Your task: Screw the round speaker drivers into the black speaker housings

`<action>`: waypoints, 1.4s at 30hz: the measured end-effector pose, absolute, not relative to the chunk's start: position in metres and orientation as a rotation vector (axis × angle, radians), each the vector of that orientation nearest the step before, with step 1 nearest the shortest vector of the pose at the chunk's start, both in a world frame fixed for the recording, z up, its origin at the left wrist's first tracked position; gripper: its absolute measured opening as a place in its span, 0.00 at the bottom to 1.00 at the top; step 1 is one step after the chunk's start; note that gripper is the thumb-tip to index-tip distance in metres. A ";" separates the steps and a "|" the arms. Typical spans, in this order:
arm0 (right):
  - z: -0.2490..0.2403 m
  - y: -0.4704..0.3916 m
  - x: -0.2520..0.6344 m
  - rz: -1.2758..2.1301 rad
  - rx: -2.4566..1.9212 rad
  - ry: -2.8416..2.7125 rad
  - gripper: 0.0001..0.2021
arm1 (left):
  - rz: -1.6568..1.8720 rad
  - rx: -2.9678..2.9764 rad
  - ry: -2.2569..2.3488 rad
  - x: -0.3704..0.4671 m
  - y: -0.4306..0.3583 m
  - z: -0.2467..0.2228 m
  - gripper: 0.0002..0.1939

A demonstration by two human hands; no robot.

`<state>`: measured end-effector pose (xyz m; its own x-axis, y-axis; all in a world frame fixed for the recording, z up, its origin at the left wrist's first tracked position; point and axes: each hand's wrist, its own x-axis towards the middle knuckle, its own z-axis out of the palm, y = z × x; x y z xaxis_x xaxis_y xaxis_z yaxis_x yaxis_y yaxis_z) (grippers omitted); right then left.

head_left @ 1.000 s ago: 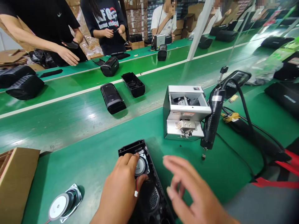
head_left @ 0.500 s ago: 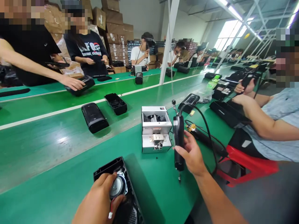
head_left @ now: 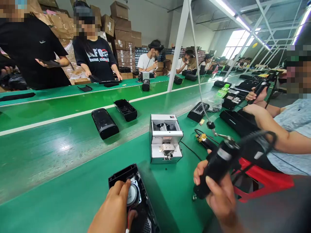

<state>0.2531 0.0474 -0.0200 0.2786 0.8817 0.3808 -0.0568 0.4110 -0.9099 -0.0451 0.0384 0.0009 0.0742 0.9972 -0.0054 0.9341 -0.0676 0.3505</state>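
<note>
At the bottom centre of the frame, the black housing (head_left: pixel 122 173) runs out past the lower edge, and the left hand (head_left: pixel 110 207) covers much of its left side as well as part of the round speaker driver (head_left: pixel 132 194) lying inside its upper part. A red wire (head_left: pixel 128 218) shows only in part beside the thumb. At lower right, the right hand (head_left: pixel 222 192) and the cable of the black electric screwdriver (head_left: pixel 215 173) are blurred, and the tool's tip is hard to make out. The left hand is curled over the driver, fingers at its upper edge and thumb below. The right hand is closed around the screwdriver's body, which tilts with its tip toward lower left; the pale label on it cannot be read. In mid-frame, the silver screw feeder (head_left: pixel 166 139) carries small dark lettering that seems to read "WEIXIN", beside a reddish sticker too small to read. At upper left, one black shirt (head_left: pixel 29 51) bears a swoosh; white print on the dark shirt (head_left: pixel 94 58) beside it is only partly legible.
</note>
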 end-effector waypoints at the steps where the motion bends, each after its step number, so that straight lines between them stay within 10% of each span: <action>1: -0.021 0.042 0.253 0.795 -0.906 -1.134 0.22 | 0.388 2.100 1.951 -0.045 0.037 -0.001 0.26; 7: 0.002 0.063 0.237 1.077 -0.896 -1.257 0.18 | 0.487 2.104 1.983 -0.040 0.035 -0.005 0.23; 15: 0.064 0.138 0.184 0.455 -0.663 -1.243 0.32 | 0.470 2.048 1.976 -0.039 0.035 0.007 0.24; 20: 0.052 0.145 0.178 0.350 -0.695 -1.243 0.19 | 0.331 2.012 1.904 -0.044 0.033 0.011 0.26; 33: 0.070 0.122 0.119 0.968 -0.356 -1.103 0.04 | 0.143 1.825 1.807 -0.046 0.033 0.026 0.27; 42: 0.029 0.142 0.087 1.098 -0.344 -1.243 0.13 | 0.179 1.829 1.772 -0.047 0.033 0.026 0.22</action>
